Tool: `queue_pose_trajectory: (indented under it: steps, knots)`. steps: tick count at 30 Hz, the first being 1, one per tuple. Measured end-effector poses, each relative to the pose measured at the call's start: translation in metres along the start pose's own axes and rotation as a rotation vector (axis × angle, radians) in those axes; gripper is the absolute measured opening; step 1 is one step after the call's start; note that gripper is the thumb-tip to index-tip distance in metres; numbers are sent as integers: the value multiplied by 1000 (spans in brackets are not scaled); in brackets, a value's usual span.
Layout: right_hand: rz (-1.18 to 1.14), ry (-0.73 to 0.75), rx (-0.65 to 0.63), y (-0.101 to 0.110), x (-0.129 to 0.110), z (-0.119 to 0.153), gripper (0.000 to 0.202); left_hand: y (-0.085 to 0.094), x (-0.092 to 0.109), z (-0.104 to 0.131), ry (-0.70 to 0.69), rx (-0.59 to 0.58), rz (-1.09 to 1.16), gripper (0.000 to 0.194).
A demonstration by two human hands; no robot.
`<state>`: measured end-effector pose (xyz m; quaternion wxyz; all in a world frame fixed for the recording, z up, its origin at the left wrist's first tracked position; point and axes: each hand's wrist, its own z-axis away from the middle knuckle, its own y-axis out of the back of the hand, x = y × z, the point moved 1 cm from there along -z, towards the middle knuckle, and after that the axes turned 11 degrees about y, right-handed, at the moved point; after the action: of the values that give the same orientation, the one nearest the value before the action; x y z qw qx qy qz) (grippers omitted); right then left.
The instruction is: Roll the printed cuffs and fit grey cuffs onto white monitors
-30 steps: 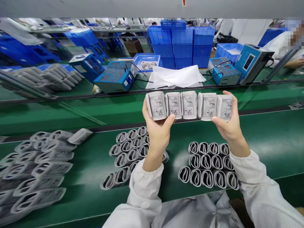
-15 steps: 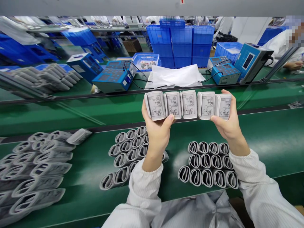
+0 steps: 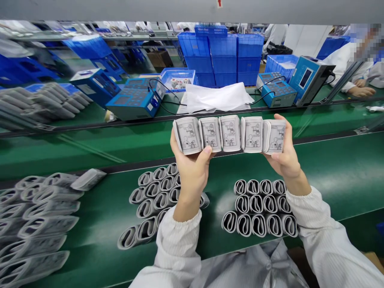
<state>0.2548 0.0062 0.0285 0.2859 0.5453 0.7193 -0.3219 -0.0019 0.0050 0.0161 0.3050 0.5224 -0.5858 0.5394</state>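
Observation:
Between my two hands I hold up a row of several rolled grey blood pressure cuffs [image 3: 230,133], pressed side by side, their printed diagrams facing me. My left hand [image 3: 192,164] grips the left end, thumb on the lower edge. Closed on the right end is my right hand [image 3: 285,154]. Below, on the green work surface, stand stacked rows of rolled cuffs [image 3: 259,203] near my right forearm. Another stack of rolled cuffs [image 3: 153,188] is partly hidden behind my left hand and sleeve.
A larger pile of cuffs [image 3: 45,208] lies at the far left. Behind the ledge are blue electronic testers [image 3: 135,98], a white sheet [image 3: 216,97], a blue basket [image 3: 178,76] and stacked blue bins [image 3: 220,58]. A co-worker's hands [image 3: 362,89] show at the right.
My hands and the held row sit slightly further left in the picture, as does the whole scene. My right thumb has shifted on the end cuff. Both hands keep their grip.

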Motion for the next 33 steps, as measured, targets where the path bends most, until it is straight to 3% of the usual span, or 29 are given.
queue_pose_trajectory:
  steps: [4, 9, 16, 33]
  knots:
    - [69, 46, -2, 1, 3, 1, 106, 0, 0, -1, 5, 14, 8, 111]
    - [187, 61, -14, 1, 6, 2, 117, 1, -1, -3, -11, 28, -13, 110]
    - [170, 52, -35, 2, 8, 4, 108, 2, -1, -3, -7, 32, -41, 108]
    - [206, 5, -31, -2, 1, 3, 112, 1, 1, -1, 18, 19, -58, 106]
